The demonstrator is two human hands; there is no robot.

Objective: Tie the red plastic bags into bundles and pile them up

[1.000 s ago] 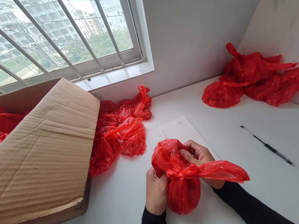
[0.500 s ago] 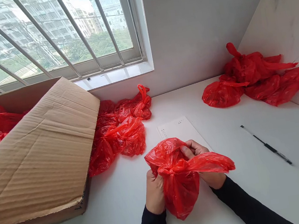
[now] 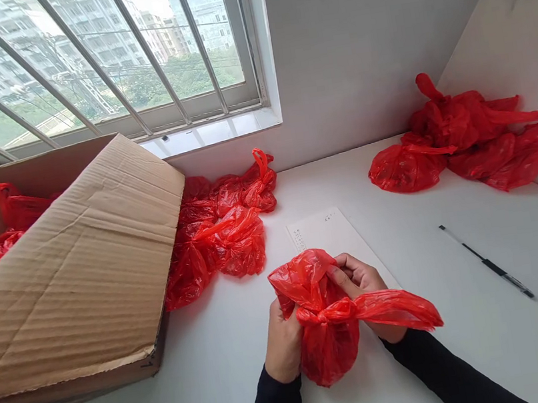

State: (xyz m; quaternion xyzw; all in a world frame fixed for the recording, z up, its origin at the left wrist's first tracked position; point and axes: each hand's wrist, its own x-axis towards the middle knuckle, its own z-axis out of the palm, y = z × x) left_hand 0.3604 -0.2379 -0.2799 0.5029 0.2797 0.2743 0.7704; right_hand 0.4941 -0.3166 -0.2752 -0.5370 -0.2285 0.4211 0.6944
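Between my hands is a knotted red plastic bag (image 3: 329, 354), raised over the front of the white table. My left hand (image 3: 283, 347) grips its left side, the fingertips hidden behind the film. With thumb and bent fingers, my right hand (image 3: 356, 276) pinches the bag's upper right part. A twisted handle end sticks out to the right across my right wrist. What the bag contains cannot be made out. Partly behind it lies a white sheet of paper (image 3: 326, 226) with small writing.
An open cardboard box (image 3: 83, 276) with red bags inside stands at the left. Several red bags (image 3: 240, 246) lie beside it, and another heap of red bags (image 3: 464, 125) sits in the back right corner. A black pen (image 3: 488, 263) rests on the white table (image 3: 215, 384) at right. A barred window is behind.
The view has shifted slightly left. The bag's handle end now hangs lower and farther right, and the bag has tilted a little in my hands. Both hands keep their hold.
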